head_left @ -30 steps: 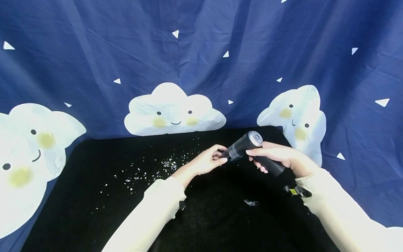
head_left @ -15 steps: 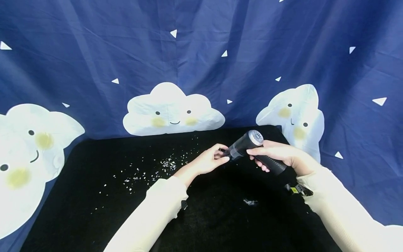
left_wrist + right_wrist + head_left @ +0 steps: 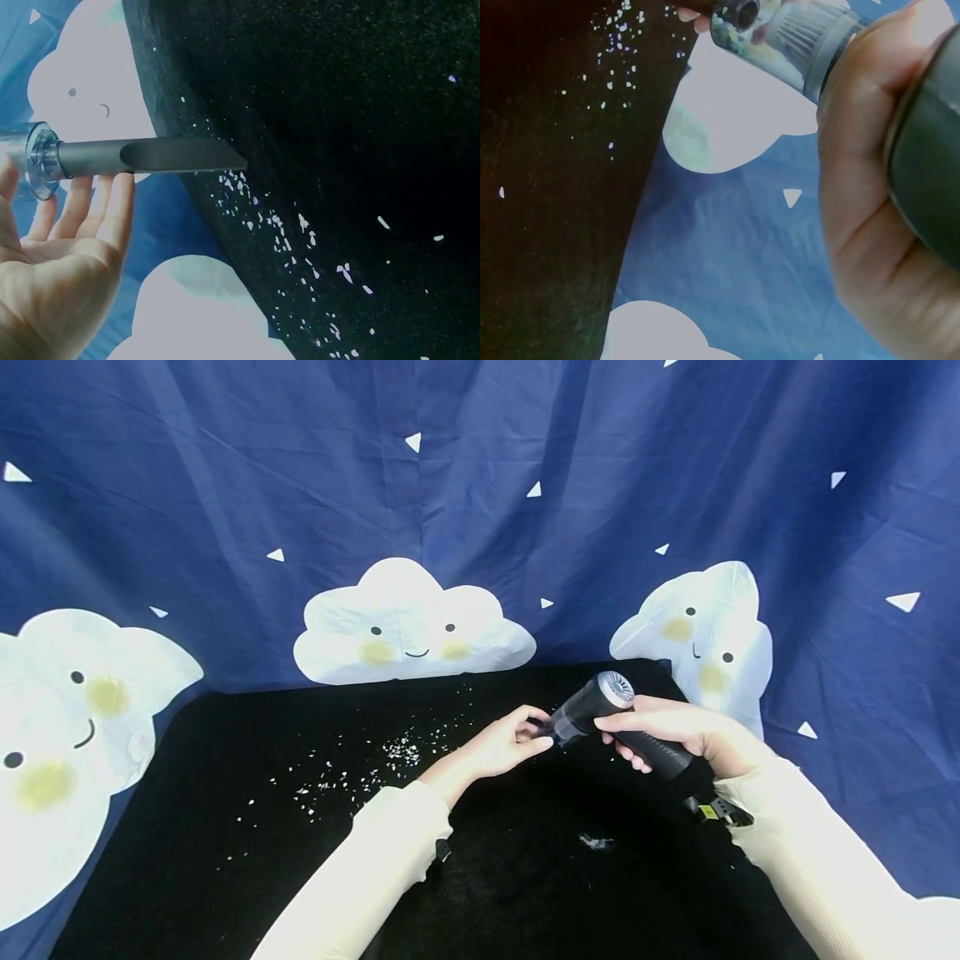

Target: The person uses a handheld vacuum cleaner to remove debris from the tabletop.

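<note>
In the head view my right hand (image 3: pixel 663 727) grips the ribbed handle of a black handheld vacuum cleaner (image 3: pixel 587 708) with a silver vented end. The vacuum tilts down and leftward toward my left hand (image 3: pixel 498 745). Its clear dust cup (image 3: pixel 795 41) shows in the right wrist view, with pale bits inside. From the cup runs a dark slant-cut nozzle (image 3: pixel 180 155), seen whole in the left wrist view. There my left hand's fingers lie behind the nozzle's base, and the thumb is at the cup. White scraps (image 3: pixel 401 752) lie scattered on the black tabletop, left of the vacuum.
The black cloth-covered table (image 3: pixel 510 893) ends at a blue curtain (image 3: pixel 480 510) printed with white clouds. A small whitish smear (image 3: pixel 597 842) marks the cloth in front of the vacuum. More scraps trail toward the table's left side.
Both hands and the vacuum have shifted slightly to the right together. The grip looks the same, and the scraps stay as they were.
</note>
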The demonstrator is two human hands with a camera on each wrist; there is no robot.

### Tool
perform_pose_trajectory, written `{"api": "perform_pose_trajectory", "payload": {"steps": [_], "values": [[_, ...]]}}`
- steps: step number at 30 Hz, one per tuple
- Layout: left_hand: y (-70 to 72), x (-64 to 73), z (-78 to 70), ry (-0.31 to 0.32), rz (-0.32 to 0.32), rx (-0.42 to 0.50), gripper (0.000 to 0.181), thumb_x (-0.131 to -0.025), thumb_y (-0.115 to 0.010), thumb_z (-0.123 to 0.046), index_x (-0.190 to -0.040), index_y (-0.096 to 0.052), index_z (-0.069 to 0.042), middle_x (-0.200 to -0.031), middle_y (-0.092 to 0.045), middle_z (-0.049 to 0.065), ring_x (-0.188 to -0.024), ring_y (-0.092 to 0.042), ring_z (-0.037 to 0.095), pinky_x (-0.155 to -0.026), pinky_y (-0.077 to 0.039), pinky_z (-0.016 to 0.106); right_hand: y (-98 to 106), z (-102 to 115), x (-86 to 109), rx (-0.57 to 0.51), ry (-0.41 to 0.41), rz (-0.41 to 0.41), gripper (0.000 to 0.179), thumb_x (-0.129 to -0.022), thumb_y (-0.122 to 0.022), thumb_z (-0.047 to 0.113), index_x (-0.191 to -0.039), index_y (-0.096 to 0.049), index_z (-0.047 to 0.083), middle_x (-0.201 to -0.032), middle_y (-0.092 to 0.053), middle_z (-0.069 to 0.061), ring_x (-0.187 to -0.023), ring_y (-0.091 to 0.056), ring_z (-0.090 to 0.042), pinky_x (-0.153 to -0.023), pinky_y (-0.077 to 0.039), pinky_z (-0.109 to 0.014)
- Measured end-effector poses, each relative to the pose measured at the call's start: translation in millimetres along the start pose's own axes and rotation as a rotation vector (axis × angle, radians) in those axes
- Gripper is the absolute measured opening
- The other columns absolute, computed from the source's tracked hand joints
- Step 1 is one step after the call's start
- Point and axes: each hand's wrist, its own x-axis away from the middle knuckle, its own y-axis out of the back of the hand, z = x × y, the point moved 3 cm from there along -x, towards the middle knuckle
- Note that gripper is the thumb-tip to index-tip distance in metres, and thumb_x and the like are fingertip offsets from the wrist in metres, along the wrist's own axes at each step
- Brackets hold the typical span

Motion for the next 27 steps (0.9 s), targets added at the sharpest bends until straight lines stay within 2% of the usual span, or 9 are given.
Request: {"api": "perform_pose_trajectory", "payload": {"steps": [6, 13, 21, 27], "values": [[-1.4, -1.9, -2.4, 0.013, 0.014, 0.002, 0.042, -0.099, -0.065, -0.032, -0.136, -0.049, -0.018, -0.117, -0.070, 0.004, -0.109, -0.067, 0.014, -0.089, -0.051, 0.032, 3, 3, 2.9, 0.029, -0.006, -0.008, 0.028, -0.101, -0.059, 0.026, -0.094, -0.058, -0.001, -0.067, -0.058, -0.008, -0.052, -0.059, -0.016, -0.052, -0.052, -0.030], [2.7, -3.4, -2.6, 0.001, -0.032, -0.023, 0.042, -0.100, -0.064, -0.030, -0.137, -0.049, -0.018, -0.120, -0.069, 0.006, -0.113, -0.065, 0.016, -0.094, -0.051, 0.034, 2, 7, 0.1, 0.059, 0.027, -0.028, 0.030, -0.100, -0.060, 0.028, -0.096, -0.058, -0.002, -0.069, -0.058, -0.009, -0.053, -0.059, -0.017, -0.053, -0.052, -0.030], [4.4, -4.0, 2.1, -0.004, -0.056, 0.013, 0.041, -0.100, -0.064, -0.028, -0.137, -0.050, -0.016, -0.118, -0.070, 0.008, -0.106, -0.067, 0.014, -0.079, -0.053, 0.031, 0, 5, -5.7, 0.047, 0.043, -0.044, 0.029, -0.100, -0.060, 0.027, -0.095, -0.058, -0.001, -0.068, -0.057, -0.008, -0.053, -0.059, -0.017, -0.053, -0.052, -0.031], [4.6, -3.1, 4.0, -0.001, -0.068, 0.004, 0.041, -0.100, -0.064, -0.029, -0.138, -0.051, -0.017, -0.120, -0.070, 0.007, -0.110, -0.066, 0.014, -0.084, -0.052, 0.031, 0, 3, -8.9, 0.046, 0.055, -0.043, 0.029, -0.100, -0.060, 0.028, -0.096, -0.058, -0.001, -0.068, -0.058, -0.009, -0.053, -0.059, -0.018, -0.053, -0.052, -0.032]]}}
